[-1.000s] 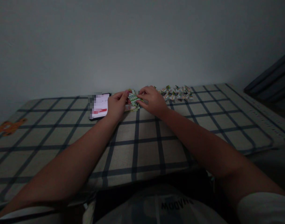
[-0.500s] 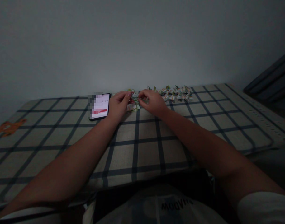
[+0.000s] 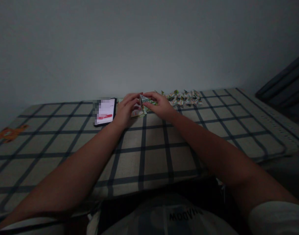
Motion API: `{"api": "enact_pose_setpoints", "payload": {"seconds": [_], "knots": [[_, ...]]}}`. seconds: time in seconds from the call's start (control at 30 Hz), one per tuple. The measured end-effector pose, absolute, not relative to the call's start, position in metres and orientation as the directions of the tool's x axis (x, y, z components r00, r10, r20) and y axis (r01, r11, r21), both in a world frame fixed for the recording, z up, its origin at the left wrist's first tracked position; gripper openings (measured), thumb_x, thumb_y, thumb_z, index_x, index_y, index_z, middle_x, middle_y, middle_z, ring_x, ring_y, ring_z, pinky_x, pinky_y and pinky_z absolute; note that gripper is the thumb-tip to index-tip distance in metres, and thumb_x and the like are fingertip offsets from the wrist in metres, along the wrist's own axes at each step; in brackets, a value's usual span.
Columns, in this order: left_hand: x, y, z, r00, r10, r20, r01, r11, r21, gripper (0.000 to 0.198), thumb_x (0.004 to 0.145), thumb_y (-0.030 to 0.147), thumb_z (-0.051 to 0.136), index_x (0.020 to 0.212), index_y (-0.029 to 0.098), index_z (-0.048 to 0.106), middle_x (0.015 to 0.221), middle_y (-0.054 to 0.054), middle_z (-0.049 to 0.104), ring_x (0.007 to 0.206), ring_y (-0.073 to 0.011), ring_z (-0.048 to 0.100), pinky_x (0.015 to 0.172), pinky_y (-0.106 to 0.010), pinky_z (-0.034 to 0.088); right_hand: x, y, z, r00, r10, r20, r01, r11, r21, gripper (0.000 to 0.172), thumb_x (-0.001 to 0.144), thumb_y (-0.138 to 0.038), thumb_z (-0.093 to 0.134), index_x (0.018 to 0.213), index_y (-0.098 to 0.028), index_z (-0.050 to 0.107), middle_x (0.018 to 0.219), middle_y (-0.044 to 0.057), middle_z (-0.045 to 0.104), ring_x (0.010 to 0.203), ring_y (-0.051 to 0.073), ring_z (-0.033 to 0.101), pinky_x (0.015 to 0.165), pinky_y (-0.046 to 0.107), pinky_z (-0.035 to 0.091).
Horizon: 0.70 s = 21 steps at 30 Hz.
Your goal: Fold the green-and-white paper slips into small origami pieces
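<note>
Between my two hands is a small folded piece of paper [image 3: 144, 99], pointed at its upper left and printed in white and green. My right hand [image 3: 161, 106] pinches it between thumb and fingers from the right. My left hand [image 3: 126, 109] is closed at its left edge, fingertips on the paper and partly hidden behind it. Beneath the hands lie printed paper sheets [image 3: 137, 113], largely covered by the left hand. Just beyond the right hand is a cluster of folded paper pieces [image 3: 186, 99] with pointed tips sticking up.
A phone [image 3: 106, 112] with a lit screen lies left of my left hand. The checked cloth [image 3: 154, 156] covers the table up to the grey wall [image 3: 149, 49]. An orange cartoon figure [image 3: 10, 133] is at the far left, a dark slatted object [image 3: 284, 81] at the right.
The hands have turned and moved closer together. The folded paper now shows its pointed, printed face between them, where before it was mostly hidden at the fingertips. The phone and paper cluster stayed put.
</note>
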<state>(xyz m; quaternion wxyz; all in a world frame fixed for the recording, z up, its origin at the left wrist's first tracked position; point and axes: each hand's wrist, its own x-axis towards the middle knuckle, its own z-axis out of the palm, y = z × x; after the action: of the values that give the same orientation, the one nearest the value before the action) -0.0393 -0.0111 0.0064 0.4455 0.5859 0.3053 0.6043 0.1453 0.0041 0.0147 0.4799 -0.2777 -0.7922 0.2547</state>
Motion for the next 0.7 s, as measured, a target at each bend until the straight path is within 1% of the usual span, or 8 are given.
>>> {"api": "enact_pose_setpoints", "payload": {"seconds": [0.07,0.1,0.17,0.27,0.4,0.47,0.57,0.7], "knots": [[-0.0386,-0.0103,0.0055,0.095,0.880,0.466,-0.132,-0.452,0.882,0.023,0.076,0.038,0.078,0.096,0.026,0.080,0.117,-0.005,0.069,0.106,-0.0203,0.066,0.079,-0.027,0.057,0.1444,0.0053,0.0136,-0.385,0.697,0.605,0.166,0.697,-0.697,0.037,0.088,-0.032,0.068,0.121,-0.018,0.069,0.124,0.010,0.072,0.115,0.021,0.066,0.107,0.039,0.050],[-0.0381,-0.0106,0.0054,0.094,0.874,0.476,-0.109,-0.467,0.878,0.022,0.076,0.040,0.079,0.093,0.026,0.080,0.116,-0.005,0.070,0.108,-0.0211,0.066,0.083,-0.029,0.057,0.1443,0.0055,0.0135,-0.383,0.703,0.599,0.161,0.690,-0.706,0.037,0.087,-0.032,0.068,0.121,-0.017,0.069,0.122,0.010,0.072,0.114,0.021,0.066,0.107,0.039,0.050],[-0.0372,-0.0122,0.0062,0.070,0.872,0.484,-0.068,-0.480,0.875,0.024,0.075,0.043,0.082,0.089,0.024,0.079,0.109,-0.005,0.072,0.100,-0.0205,0.068,0.084,-0.031,0.057,0.1449,0.0053,0.0142,-0.376,0.713,0.591,0.162,0.679,-0.716,0.036,0.087,-0.031,0.068,0.120,-0.017,0.071,0.121,0.009,0.073,0.114,0.021,0.067,0.107,0.039,0.050],[-0.0361,-0.0154,0.0088,0.023,0.890,0.456,-0.027,-0.456,0.890,0.032,0.071,0.049,0.085,0.085,0.021,0.076,0.092,-0.003,0.073,0.081,-0.0154,0.067,0.078,-0.029,0.057,0.1472,0.0052,0.0165,-0.359,0.733,0.578,0.178,0.661,-0.729,0.032,0.088,-0.028,0.066,0.117,-0.018,0.073,0.120,0.008,0.074,0.115,0.021,0.067,0.109,0.039,0.049],[-0.0345,-0.0158,0.0088,-0.025,0.910,0.415,-0.010,-0.415,0.910,0.040,0.067,0.053,0.087,0.081,0.018,0.072,0.075,-0.001,0.070,0.066,-0.0116,0.062,0.064,-0.024,0.053,0.1500,0.0064,0.0182,-0.342,0.766,0.544,0.201,0.625,-0.754,0.029,0.089,-0.026,0.065,0.114,-0.018,0.076,0.117,0.008,0.076,0.112,0.020,0.069,0.106,0.039,0.051],[-0.0342,-0.0144,0.0074,-0.031,0.915,0.402,0.002,-0.403,0.915,0.041,0.065,0.051,0.089,0.082,0.018,0.072,0.075,0.000,0.070,0.063,-0.0113,0.061,0.059,-0.023,0.050,0.1506,0.0068,0.0182,-0.326,0.782,0.531,0.209,0.607,-0.766,0.028,0.087,-0.026,0.067,0.112,-0.017,0.077,0.114,0.009,0.077,0.108,0.020,0.071,0.103,0.039,0.053],[-0.0349,-0.0126,0.0057,0.013,0.913,0.407,0.022,-0.407,0.913,0.041,0.064,0.050,0.089,0.084,0.018,0.072,0.076,-0.001,0.071,0.065,-0.0118,0.062,0.061,-0.024,0.050,0.1505,0.0063,0.0183,-0.297,0.794,0.530,0.228,0.598,-0.768,0.027,0.085,-0.024,0.068,0.110,-0.017,0.078,0.112,0.009,0.078,0.106,0.021,0.072,0.101,0.039,0.054],[-0.0372,-0.0115,0.0044,0.077,0.906,0.417,0.091,-0.423,0.902,0.042,0.067,0.054,0.086,0.083,0.017,0.073,0.076,-0.002,0.070,0.065,-0.0128,0.061,0.062,-0.025,0.048,0.1504,0.0048,0.0192,-0.288,0.794,0.535,0.270,0.603,-0.750,0.027,0.084,-0.024,0.069,0.109,-0.017,0.078,0.111,0.008,0.079,0.106,0.021,0.072,0.101,0.038,0.054]]}}
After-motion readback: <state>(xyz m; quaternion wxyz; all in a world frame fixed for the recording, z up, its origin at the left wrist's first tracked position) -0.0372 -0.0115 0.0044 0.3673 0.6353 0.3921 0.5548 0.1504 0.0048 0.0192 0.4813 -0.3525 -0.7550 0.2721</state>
